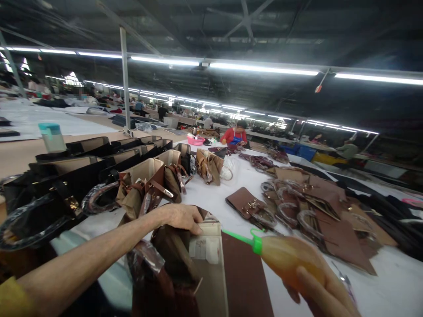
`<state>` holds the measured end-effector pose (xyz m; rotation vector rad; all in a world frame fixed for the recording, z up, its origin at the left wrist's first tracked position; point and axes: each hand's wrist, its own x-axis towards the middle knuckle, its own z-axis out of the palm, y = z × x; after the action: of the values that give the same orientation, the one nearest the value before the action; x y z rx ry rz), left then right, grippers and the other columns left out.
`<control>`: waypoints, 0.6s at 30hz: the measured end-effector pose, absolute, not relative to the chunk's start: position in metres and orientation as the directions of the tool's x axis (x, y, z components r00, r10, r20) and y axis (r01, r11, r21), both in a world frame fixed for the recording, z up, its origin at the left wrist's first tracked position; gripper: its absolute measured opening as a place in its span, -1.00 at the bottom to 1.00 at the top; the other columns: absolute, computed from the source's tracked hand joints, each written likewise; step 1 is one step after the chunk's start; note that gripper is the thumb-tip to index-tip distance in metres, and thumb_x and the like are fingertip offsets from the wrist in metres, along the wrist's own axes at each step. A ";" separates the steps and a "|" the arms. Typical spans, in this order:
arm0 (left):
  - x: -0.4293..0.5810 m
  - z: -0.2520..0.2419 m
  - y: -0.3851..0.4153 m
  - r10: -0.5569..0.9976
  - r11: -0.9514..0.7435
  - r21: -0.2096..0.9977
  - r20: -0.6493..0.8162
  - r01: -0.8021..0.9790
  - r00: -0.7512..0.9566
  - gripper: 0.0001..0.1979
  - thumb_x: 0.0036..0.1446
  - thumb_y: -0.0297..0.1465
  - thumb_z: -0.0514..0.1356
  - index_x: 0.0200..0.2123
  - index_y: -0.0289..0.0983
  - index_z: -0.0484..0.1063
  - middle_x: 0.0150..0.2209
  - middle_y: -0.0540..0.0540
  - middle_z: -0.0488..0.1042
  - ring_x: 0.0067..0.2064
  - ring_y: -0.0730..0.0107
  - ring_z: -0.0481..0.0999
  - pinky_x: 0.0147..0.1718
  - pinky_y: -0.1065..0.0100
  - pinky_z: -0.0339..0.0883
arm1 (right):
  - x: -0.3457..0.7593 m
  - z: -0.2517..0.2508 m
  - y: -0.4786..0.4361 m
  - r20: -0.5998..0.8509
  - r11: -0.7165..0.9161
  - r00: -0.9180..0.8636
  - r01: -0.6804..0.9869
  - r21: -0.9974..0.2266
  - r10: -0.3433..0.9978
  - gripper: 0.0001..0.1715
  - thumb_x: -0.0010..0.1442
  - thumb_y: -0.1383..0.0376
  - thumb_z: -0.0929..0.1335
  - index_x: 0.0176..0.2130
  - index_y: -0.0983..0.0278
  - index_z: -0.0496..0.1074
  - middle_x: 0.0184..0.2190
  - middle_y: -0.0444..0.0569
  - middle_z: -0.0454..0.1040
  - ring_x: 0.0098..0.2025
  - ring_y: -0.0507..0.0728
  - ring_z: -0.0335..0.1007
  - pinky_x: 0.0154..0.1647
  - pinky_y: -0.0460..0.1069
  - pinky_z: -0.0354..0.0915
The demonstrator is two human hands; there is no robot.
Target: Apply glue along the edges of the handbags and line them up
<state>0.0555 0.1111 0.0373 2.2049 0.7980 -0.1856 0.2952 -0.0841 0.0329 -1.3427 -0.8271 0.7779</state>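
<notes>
A brown handbag (pixel 244 273) lies opened up in front of me, its beige lining and a pale patch showing. My left hand (pixel 183 218) grips the upper edge of this bag, thumb on the lining side and fingers partly hidden behind the edge. In my right hand (pixel 313 281) is a squeeze bottle (pixel 291 257) of amber liquid, tilted to the left. The tip of its long green nozzle is close to the bag's lining edge; whether it touches, I cannot tell. A plastic-wrapped handle (pixel 148 255) hangs at the bag's near left side.
Black handbags (pixel 79 171) stand in rows on the left, with brown ones (pixel 142 171) beside them. Flat brown bag pieces (pixel 330 220) are piled at right. A jar with a turquoise lid (pixel 51 136) stands far left. Across the table sits a person in red (pixel 234 134).
</notes>
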 end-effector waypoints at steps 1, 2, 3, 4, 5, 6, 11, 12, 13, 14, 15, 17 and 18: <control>0.056 0.036 0.112 0.469 -0.521 0.610 -0.380 0.597 0.797 -0.81 -0.08 -0.32 0.15 -0.46 -0.27 0.51 -0.61 0.07 0.32 -0.53 0.47 0.24 -0.58 0.46 0.04 | 0.295 0.036 -0.083 0.119 0.078 0.507 0.101 -0.992 0.854 -0.27 -0.21 0.09 0.52 -0.04 0.20 0.36 -0.46 -0.07 0.51 -0.64 0.03 0.20 -0.68 -0.10 0.16; 0.057 0.035 0.113 0.455 -0.529 0.602 -0.393 0.598 0.799 -0.81 -0.08 -0.31 0.15 -0.46 -0.27 0.52 -0.60 0.07 0.33 -0.53 0.47 0.23 -0.58 0.45 0.04 | 0.295 0.040 -0.082 0.156 0.070 0.519 0.183 -0.981 0.841 -0.26 -0.22 0.09 0.52 -0.04 0.18 0.36 -0.49 -0.10 0.48 -0.64 0.03 0.18 -0.67 -0.10 0.14; 0.059 0.035 0.114 0.444 -0.534 0.597 -0.405 0.599 0.799 -0.80 -0.09 -0.31 0.16 -0.45 -0.27 0.53 -0.60 0.07 0.34 -0.53 0.47 0.22 -0.58 0.45 0.04 | 0.296 0.043 -0.081 0.180 0.057 0.531 0.240 -0.969 0.828 -0.26 -0.24 0.10 0.53 -0.05 0.17 0.37 -0.50 -0.13 0.47 -0.65 0.02 0.17 -0.67 -0.10 0.14; 0.060 0.035 0.116 0.434 -0.534 0.597 -0.414 0.599 0.800 -0.80 -0.10 -0.31 0.16 -0.45 -0.27 0.54 -0.61 0.06 0.34 -0.54 0.47 0.22 -0.58 0.45 0.04 | 0.296 0.045 -0.080 0.196 0.046 0.536 0.280 -0.959 0.821 -0.27 -0.26 0.10 0.53 -0.06 0.15 0.38 -0.49 -0.15 0.47 -0.65 0.01 0.15 -0.68 -0.11 0.12; 0.061 0.034 0.118 0.428 -0.533 0.599 -0.418 0.598 0.801 -0.81 -0.11 -0.32 0.17 -0.45 -0.27 0.54 -0.61 0.06 0.33 -0.54 0.46 0.22 -0.58 0.45 0.05 | 0.296 0.047 -0.079 0.209 0.039 0.533 0.312 -0.949 0.820 -0.29 -0.27 0.11 0.53 -0.08 0.14 0.39 -0.47 -0.15 0.47 -0.65 0.01 0.15 -0.68 -0.11 0.11; 0.062 0.034 0.119 0.423 -0.531 0.601 -0.423 0.598 0.801 -0.81 -0.12 -0.32 0.19 -0.45 -0.27 0.55 -0.61 0.06 0.33 -0.54 0.46 0.22 -0.58 0.45 0.05 | 0.295 0.049 -0.078 0.222 0.036 0.525 0.341 -0.939 0.822 -0.31 -0.28 0.10 0.53 -0.11 0.14 0.41 -0.45 -0.15 0.48 -0.62 0.03 0.18 -0.65 -0.11 0.13; 0.063 0.030 0.122 0.374 -0.517 0.626 -0.448 0.583 0.812 -0.78 -0.11 -0.27 0.21 -0.41 -0.27 0.57 -0.63 0.07 0.29 -0.55 0.47 0.20 -0.63 0.46 0.01 | 0.296 0.046 -0.074 0.256 0.042 0.471 0.419 -0.907 0.844 -0.37 -0.26 0.08 0.53 -0.14 0.14 0.43 -0.32 -0.13 0.53 -0.35 0.13 0.38 -0.37 -0.13 0.29; 0.063 0.030 0.122 0.370 -0.519 0.625 -0.450 0.583 0.813 -0.78 -0.11 -0.28 0.21 -0.42 -0.27 0.57 -0.64 0.07 0.27 -0.56 0.48 0.18 -0.64 0.46 0.00 | 0.298 0.044 -0.074 0.259 0.044 0.463 0.426 -0.904 0.848 -0.38 -0.23 0.08 0.52 -0.13 0.13 0.42 -0.30 -0.14 0.52 -0.34 0.12 0.38 -0.35 -0.14 0.29; 0.063 0.030 0.121 0.370 -0.522 0.622 -0.452 0.584 0.812 -0.79 -0.10 -0.29 0.21 -0.42 -0.27 0.57 -0.65 0.07 0.26 -0.56 0.48 0.17 -0.64 0.46 -0.01 | 0.301 0.042 -0.074 0.260 0.045 0.444 0.438 -0.898 0.858 -0.39 -0.22 0.08 0.52 -0.12 0.12 0.41 -0.30 -0.15 0.52 -0.34 0.11 0.38 -0.34 -0.15 0.29; 0.063 0.030 0.120 0.370 -0.524 0.618 -0.454 0.586 0.811 -0.80 -0.10 -0.30 0.21 -0.42 -0.27 0.57 -0.65 0.07 0.26 -0.56 0.49 0.17 -0.64 0.46 -0.01 | 0.304 0.041 -0.073 0.256 0.047 0.412 0.454 -0.890 0.874 -0.39 -0.21 0.09 0.52 -0.12 0.11 0.40 -0.30 -0.15 0.52 -0.35 0.10 0.38 -0.36 -0.16 0.29; 0.063 0.030 0.119 0.368 -0.526 0.616 -0.457 0.586 0.810 -0.80 -0.10 -0.31 0.21 -0.42 -0.27 0.57 -0.65 0.07 0.27 -0.56 0.49 0.17 -0.63 0.46 0.00 | 0.308 0.039 -0.073 0.251 0.048 0.381 0.468 -0.882 0.890 -0.38 -0.20 0.10 0.52 -0.11 0.11 0.39 -0.31 -0.16 0.52 -0.36 0.10 0.38 -0.37 -0.16 0.29; 0.062 0.030 0.118 0.361 -0.523 0.617 -0.464 0.587 0.809 -0.80 -0.09 -0.32 0.21 -0.41 -0.27 0.57 -0.64 0.07 0.29 -0.57 0.50 0.16 -0.62 0.46 0.01 | 0.314 0.037 -0.072 0.242 0.053 0.341 0.480 -0.876 0.908 -0.38 -0.18 0.09 0.51 -0.09 0.11 0.37 -0.29 -0.15 0.52 -0.36 0.10 0.39 -0.38 -0.17 0.30; 0.062 0.030 0.118 0.358 -0.521 0.620 -0.465 0.586 0.810 -0.80 -0.09 -0.32 0.21 -0.40 -0.27 0.57 -0.64 0.07 0.30 -0.57 0.50 0.16 -0.62 0.47 0.01 | 0.316 0.036 -0.072 0.243 0.054 0.337 0.483 -0.874 0.910 -0.39 -0.16 0.08 0.50 -0.08 0.11 0.37 -0.29 -0.15 0.51 -0.35 0.10 0.39 -0.38 -0.17 0.30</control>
<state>0.0617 0.1179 0.0299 2.1716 0.6921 -0.3557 0.3155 -0.0722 0.0362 -1.5839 -1.2948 0.5255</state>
